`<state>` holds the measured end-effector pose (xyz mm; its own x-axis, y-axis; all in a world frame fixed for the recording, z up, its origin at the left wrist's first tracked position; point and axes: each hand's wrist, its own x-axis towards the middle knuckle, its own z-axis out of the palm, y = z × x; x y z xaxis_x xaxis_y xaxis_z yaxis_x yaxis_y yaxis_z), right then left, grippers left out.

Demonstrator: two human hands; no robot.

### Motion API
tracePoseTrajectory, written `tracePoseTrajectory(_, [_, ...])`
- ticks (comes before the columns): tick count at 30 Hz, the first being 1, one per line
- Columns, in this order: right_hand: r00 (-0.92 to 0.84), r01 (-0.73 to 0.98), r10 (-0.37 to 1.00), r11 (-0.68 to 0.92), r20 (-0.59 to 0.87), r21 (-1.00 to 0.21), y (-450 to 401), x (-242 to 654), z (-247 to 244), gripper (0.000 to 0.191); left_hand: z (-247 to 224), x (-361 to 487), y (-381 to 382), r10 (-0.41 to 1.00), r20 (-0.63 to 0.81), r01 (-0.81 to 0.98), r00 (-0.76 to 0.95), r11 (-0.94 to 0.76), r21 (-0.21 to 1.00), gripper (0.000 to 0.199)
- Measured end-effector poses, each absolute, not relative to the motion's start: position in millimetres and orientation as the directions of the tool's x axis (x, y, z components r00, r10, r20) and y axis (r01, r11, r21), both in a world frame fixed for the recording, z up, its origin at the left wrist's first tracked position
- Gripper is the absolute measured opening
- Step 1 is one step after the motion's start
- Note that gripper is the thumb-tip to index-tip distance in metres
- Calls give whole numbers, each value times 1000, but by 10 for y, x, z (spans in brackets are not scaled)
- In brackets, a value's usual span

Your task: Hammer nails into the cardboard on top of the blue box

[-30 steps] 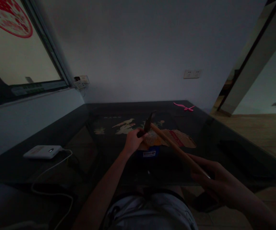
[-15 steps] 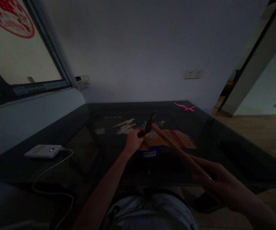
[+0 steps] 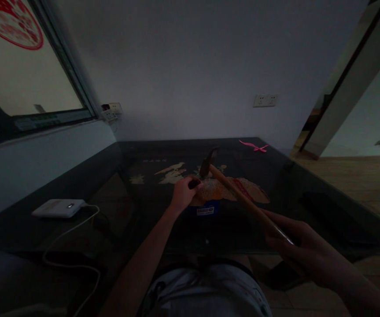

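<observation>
1. Hammer [image 3: 237,193]: slanting over the counter [image 3: 285,176], head beside the left hand; whether it touches anything below, cannot tell.
2. Right grip [image 3: 304,246]: closed round the wooden handle's near end.
3. Left grip [image 3: 182,194]: fingers bent at the left end of a tan, red-banded sheet [image 3: 252,192]; what they grasp, too dark to tell.
4. Blue box [image 3: 208,208]: by the sheet's near edge.
5. Farther out: white device [image 3: 59,208] left, pink ribbon [image 3: 254,146] far right.

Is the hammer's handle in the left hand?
No, the right hand grips the hammer by its wooden handle, while the left hand is down near the hammer's head.
</observation>
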<state>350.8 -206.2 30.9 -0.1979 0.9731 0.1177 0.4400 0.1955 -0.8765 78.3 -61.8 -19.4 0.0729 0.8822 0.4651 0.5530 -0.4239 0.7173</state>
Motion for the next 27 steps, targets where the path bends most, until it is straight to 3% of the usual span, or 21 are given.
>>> tracePoseTrajectory(5, [-240,426,971,113,8,-898,-2074,3483,272,54,-196,782,-611,889,454,605,61,-394,692,13])
tracePoseTrajectory(15, [-167,364,985,30,-33,-931,-2073,3505,133,55,-172,780,-631,893,445,585,69,-398,707,10])
tracePoseTrajectory(22, [-83,112,990,-103,-112,-988,-2200,3500,-11,59,-192,777,-623,879,461,499,120,-455,738,7])
tracePoseTrajectory(27, [36,-134,993,-104,-110,-986,-2331,3467,-156,50,-70,702,-679,811,556,471,184,-569,674,39])
